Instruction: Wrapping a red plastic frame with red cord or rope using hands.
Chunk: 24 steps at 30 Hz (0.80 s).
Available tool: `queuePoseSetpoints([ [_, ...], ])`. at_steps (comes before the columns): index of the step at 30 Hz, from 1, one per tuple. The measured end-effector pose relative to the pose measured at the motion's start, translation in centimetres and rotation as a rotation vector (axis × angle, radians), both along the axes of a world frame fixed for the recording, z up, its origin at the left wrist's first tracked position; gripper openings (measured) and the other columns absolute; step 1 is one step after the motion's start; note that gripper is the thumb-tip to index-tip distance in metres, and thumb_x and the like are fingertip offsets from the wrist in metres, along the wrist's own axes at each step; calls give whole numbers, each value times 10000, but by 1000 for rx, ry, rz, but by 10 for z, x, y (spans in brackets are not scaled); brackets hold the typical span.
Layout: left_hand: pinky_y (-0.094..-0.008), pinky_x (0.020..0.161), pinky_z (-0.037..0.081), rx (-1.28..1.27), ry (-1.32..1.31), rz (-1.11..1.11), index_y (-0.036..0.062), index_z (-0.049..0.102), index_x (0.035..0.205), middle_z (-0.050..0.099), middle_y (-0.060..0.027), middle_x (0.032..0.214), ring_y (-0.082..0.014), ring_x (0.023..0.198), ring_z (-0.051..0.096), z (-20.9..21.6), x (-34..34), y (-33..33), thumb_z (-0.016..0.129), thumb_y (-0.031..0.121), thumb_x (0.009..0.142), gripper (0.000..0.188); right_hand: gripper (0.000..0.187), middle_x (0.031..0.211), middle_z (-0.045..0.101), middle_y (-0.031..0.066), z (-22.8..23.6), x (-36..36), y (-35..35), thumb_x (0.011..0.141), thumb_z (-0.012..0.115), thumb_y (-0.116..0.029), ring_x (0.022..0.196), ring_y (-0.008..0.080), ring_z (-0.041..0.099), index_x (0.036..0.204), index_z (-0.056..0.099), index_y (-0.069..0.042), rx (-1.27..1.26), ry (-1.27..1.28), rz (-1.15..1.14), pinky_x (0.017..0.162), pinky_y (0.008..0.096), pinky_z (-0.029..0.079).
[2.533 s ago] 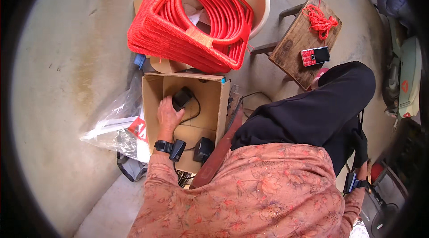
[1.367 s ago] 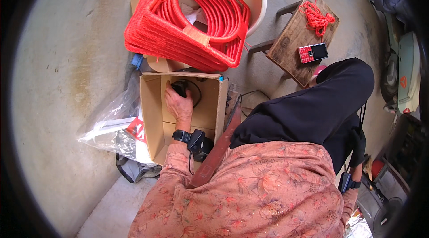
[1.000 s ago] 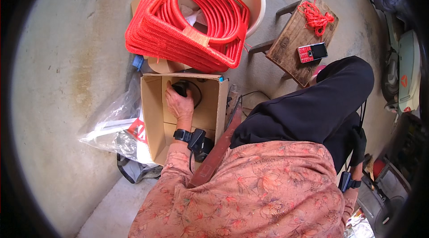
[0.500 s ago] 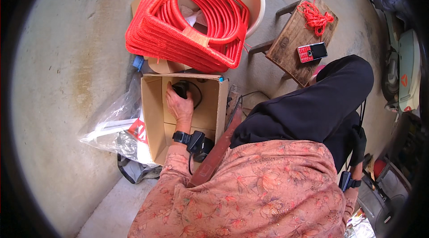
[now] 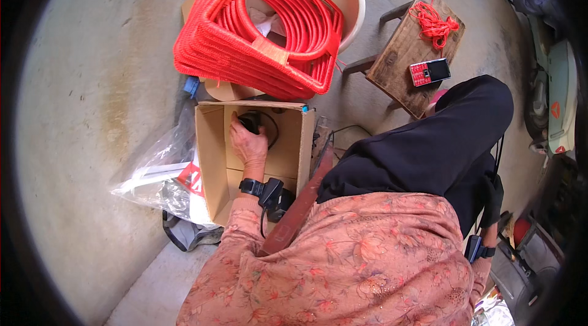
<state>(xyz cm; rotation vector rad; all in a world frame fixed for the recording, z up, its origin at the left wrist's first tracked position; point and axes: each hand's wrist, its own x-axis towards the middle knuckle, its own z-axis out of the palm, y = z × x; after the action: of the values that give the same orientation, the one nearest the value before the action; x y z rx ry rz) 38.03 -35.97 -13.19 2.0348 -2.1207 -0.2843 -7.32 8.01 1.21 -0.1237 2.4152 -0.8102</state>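
Note:
Inside an open cardboard box [image 5: 210, 160], my left hand [image 5: 249, 144] is closed round a rounded black object with a cable [image 5: 250, 120]. Its exact kind is hidden by my fingers, and the black cable curves along the box's far wall. A black strap with a small black device [image 5: 269, 193] sits on my left wrist. Far to the right, beside my dark-trousered leg, my right hand [image 5: 492, 202] hangs low in what looks like a black glove. Its fingers are too dark to make out, and thin black cords run close by it.
Beyond the box, a stack of red cord-wrapped frames [image 5: 202, 44] leans over a cream tub [image 5: 355, 1]. A wooden stool [image 5: 398, 50] bears a red cord bundle [image 5: 436, 24] and a red-keyed phone [image 5: 429, 72]. Clear plastic wrapping [image 5: 144, 173] lies left of the box.
The whole view has shifted very slightly. My left hand stays on the black object in the box, and my right hand stays beside my leg.

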Motion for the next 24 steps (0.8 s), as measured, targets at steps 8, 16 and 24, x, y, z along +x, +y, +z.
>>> queuePoseSetpoints([
  [8,-453,904,434,-16,26,-3,28,353,1354,539,-206,1113,-379,1059,522,-2,1,1,731,176,665,800,298,832,580,-20,2,4,-4,895,615,-221,662,62,500,1138,590,-50,-17,37,-26,579,212,411],
  [16,-461,933,422,20,192,58,6,333,1364,504,-284,1224,-418,1120,501,6,11,10,727,210,693,804,297,929,615,15,-1,-3,0,904,595,-207,766,100,540,1147,591,-36,16,40,21,671,237,441],
  [24,-474,875,440,100,121,30,6,426,1259,560,-230,1051,-407,1023,527,3,23,20,715,169,651,693,266,954,625,18,-10,-8,12,913,581,-187,810,104,546,1130,597,-35,-9,54,50,712,242,445],
])
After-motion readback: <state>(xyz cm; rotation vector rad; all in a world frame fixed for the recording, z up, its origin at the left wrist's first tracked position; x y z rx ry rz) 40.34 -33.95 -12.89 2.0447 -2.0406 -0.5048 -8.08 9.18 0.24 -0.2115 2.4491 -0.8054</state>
